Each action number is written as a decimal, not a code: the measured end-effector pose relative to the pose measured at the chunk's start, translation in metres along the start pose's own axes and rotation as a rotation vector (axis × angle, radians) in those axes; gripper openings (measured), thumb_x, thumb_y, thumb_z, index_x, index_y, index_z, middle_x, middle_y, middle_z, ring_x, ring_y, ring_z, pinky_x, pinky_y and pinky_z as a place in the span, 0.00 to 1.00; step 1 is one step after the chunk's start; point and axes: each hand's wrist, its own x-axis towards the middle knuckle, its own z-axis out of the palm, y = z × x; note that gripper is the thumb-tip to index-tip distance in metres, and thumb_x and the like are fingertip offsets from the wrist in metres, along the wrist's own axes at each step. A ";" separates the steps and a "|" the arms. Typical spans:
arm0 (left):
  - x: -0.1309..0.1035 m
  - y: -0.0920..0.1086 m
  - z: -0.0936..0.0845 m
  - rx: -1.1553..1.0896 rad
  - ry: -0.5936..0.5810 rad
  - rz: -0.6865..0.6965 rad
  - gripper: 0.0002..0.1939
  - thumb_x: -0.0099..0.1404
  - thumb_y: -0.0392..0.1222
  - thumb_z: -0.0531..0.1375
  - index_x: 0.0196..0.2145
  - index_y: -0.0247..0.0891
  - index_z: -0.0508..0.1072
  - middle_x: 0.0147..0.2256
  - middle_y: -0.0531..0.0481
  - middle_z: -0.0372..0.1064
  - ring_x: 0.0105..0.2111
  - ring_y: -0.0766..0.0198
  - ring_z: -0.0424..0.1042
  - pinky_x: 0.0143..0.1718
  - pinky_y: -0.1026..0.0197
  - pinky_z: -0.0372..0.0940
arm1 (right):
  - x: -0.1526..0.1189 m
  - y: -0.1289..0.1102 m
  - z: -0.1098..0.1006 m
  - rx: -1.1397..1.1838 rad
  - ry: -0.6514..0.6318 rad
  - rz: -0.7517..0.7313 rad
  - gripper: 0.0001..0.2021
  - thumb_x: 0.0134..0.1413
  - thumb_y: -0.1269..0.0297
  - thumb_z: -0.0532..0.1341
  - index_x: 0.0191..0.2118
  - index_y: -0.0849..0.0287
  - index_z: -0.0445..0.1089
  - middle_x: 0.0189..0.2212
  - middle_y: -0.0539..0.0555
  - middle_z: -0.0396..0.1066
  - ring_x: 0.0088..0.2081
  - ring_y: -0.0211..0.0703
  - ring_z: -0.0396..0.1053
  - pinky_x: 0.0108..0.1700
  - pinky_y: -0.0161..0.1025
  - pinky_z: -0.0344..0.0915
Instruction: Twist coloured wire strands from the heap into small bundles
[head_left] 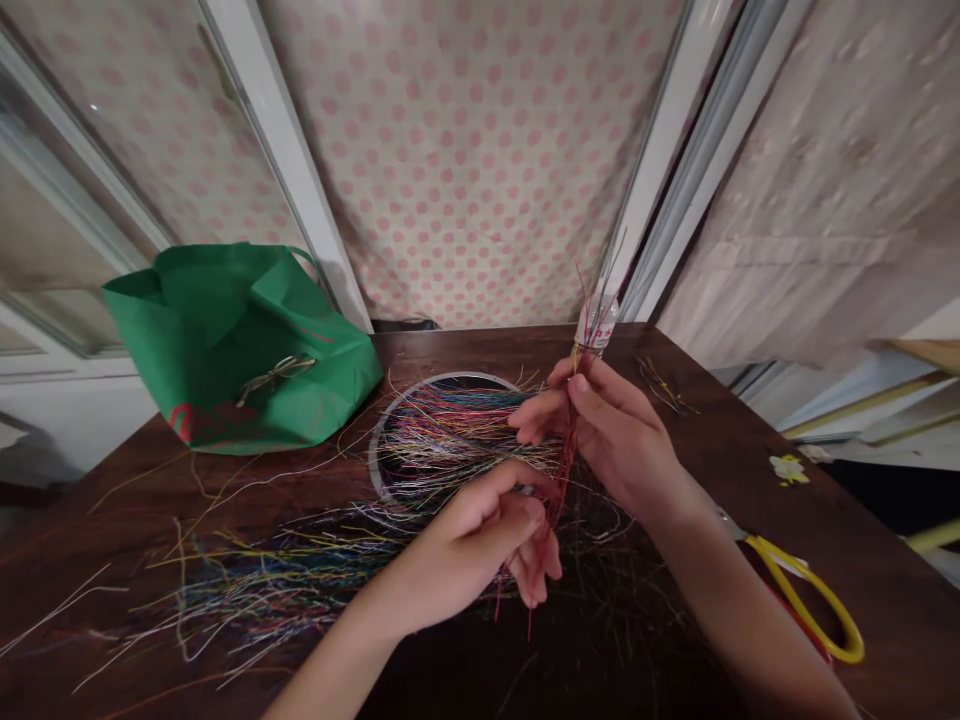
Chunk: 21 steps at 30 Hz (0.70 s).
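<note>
A thin bundle of mostly red wires stands nearly upright between my hands, its loose ends fanning out above and below. With thumb and fingers, my right hand pinches the upper part, where a yellowish strand shows. Lower down, my left hand is closed around the bundle's bottom end, and a few red tips poke out beneath the fingers. Just behind the hands lies a thick spread of many-coloured wires on a round, grey-rimmed surface. Another pile of coloured wires reaches out left of my left forearm.
A green bag stands at the back left, with a small tied wire bundle against it. Scissors with yellow handles lie at the right. Behind my right hand is a plastic bottle. Loose wires are scattered on the dark table.
</note>
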 end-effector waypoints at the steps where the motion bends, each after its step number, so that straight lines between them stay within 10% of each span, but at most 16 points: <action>1: 0.001 0.000 0.000 0.057 0.023 0.015 0.10 0.69 0.46 0.51 0.41 0.37 0.66 0.27 0.48 0.71 0.25 0.65 0.71 0.28 0.63 0.66 | -0.001 0.001 -0.001 -0.004 -0.003 -0.001 0.04 0.63 0.61 0.53 0.37 0.55 0.60 0.30 0.53 0.76 0.33 0.42 0.73 0.35 0.41 0.67; 5: 0.004 0.004 -0.007 0.399 0.256 0.135 0.13 0.70 0.44 0.50 0.34 0.37 0.71 0.34 0.46 0.71 0.38 0.61 0.70 0.44 0.59 0.63 | -0.006 0.009 -0.003 0.001 -0.041 0.027 0.05 0.65 0.63 0.51 0.36 0.56 0.60 0.24 0.49 0.74 0.25 0.37 0.70 0.29 0.36 0.65; 11: 0.004 0.016 -0.014 0.403 0.653 0.307 0.07 0.65 0.40 0.56 0.33 0.37 0.73 0.30 0.50 0.72 0.34 0.62 0.70 0.39 0.62 0.64 | -0.017 0.018 0.012 -0.117 -0.206 0.195 0.09 0.65 0.60 0.49 0.36 0.57 0.60 0.18 0.46 0.68 0.18 0.34 0.62 0.22 0.33 0.61; 21: -0.001 0.017 -0.010 0.395 0.620 0.392 0.06 0.63 0.37 0.59 0.28 0.38 0.74 0.25 0.54 0.68 0.28 0.66 0.67 0.34 0.64 0.63 | -0.030 0.017 0.024 -0.311 -0.264 0.255 0.12 0.65 0.58 0.50 0.31 0.55 0.56 0.19 0.46 0.65 0.20 0.34 0.61 0.24 0.33 0.61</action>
